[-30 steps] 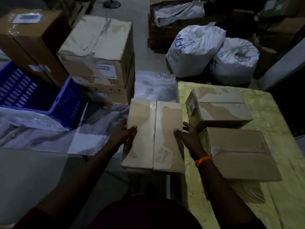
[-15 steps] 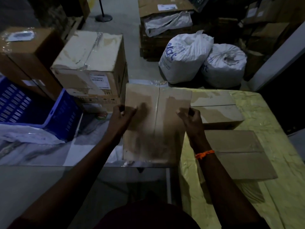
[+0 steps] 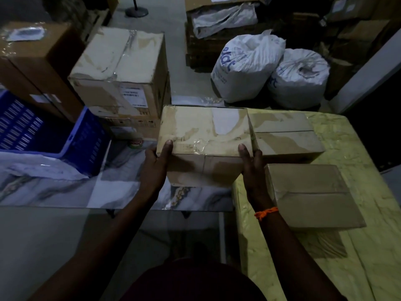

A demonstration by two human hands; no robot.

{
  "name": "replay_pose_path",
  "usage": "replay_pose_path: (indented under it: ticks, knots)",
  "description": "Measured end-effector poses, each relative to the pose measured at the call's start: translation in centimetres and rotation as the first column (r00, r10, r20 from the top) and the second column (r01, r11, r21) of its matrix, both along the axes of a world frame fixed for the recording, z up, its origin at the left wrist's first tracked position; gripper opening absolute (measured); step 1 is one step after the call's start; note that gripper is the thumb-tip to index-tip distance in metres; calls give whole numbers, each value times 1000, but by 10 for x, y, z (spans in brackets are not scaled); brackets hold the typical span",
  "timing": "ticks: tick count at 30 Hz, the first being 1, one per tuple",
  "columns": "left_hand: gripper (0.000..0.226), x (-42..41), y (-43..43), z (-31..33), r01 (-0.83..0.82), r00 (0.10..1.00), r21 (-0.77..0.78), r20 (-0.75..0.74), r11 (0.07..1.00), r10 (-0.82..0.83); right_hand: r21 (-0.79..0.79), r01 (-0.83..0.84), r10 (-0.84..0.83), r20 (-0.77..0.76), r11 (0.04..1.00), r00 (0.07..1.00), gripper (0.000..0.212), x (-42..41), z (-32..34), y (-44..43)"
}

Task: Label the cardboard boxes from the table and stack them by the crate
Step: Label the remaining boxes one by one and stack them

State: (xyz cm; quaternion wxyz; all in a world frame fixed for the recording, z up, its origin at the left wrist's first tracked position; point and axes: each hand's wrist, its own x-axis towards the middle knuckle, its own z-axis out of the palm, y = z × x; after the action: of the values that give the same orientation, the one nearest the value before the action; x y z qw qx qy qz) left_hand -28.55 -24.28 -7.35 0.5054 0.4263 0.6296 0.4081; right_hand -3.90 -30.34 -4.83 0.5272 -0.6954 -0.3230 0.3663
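A: Where is the cardboard box [image 3: 204,135] placed, reckoned from the blue crate [image 3: 86,137]?

B: It is held to the right of the blue crate, apart from it, over the marbled sheet [image 3: 65,187] and the left edge of the yellow-covered table [image 3: 358,148]. Whether its underside is resting on anything cannot be told.

A: How is it gripped?

B: It is clamped between both hands. The left hand [image 3: 157,161] is pressed to the end nearer the crate and the right hand [image 3: 251,168] to the end farther from it. A thumb is laid over the top edge on each side. The other fingers are hidden behind the box. An orange thread [image 3: 265,212] is worn on the right wrist.

A: What is seen farther right of the crate?

B: Two more boxes are set on the table. The far box [image 3: 286,135] is just beside the held one's right end, and the near box [image 3: 310,196] is just beside the right wrist.

A: And close to the crate?

B: A stack of larger cartons [image 3: 121,68] is placed just behind its right corner, with a printed label on the upper one's front. A brown carton [image 3: 36,55] is seen behind the crate's left part. Two white sacks [image 3: 245,68] are seen on the floor, well beyond the crate to the right.
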Motion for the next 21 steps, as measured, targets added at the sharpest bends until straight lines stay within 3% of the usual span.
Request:
replay_pose_path:
  ticks: [7, 9, 10, 11, 13, 14, 16, 19, 21]
  knots:
    - [50, 12, 4, 22, 16, 1000, 92, 14, 996, -18, -23, -17, 17, 3, 1000, 1000, 48, 3, 6, 17]
    - [55, 12, 9, 28, 17, 995, 120, -103, 993, -5, -37, -19, 24, 138, 999, 990, 51, 4, 8, 22]
    - [57, 11, 12, 32, 27, 979, 185, -203, 982, 11, -13, -24, 26, 285, 1000, 958, 55, 4, 9, 25]
    - [58, 11, 15, 38, 82, 947, 296, -322, 952, 18, 25, -56, 39, 449, 998, 893, 61, 4, 11, 29]
    - [57, 13, 26, 49, 319, 821, 482, -571, 816, 16, 37, -209, 111, 750, 977, 652, 68, 1, 18, 42]
    - [55, 16, 34, 53, 441, 752, 505, -660, 742, 3, -32, -295, 187, 838, 955, 514, 68, -3, 23, 50]
    - [50, 28, 48, 59, 616, 639, 436, -764, 656, -92, -265, -387, 397, 862, 883, 314, 65, -18, 35, 64]
    - [49, 44, 61, 56, 755, 468, 286, -866, 591, -179, -413, -396, 517, 832, 820, 203, 62, -34, 38, 79]
    - [48, 44, 63, 50, 775, 422, 250, -888, 581, -181, -431, -373, 522, 832, 822, 188, 67, -38, 34, 79]
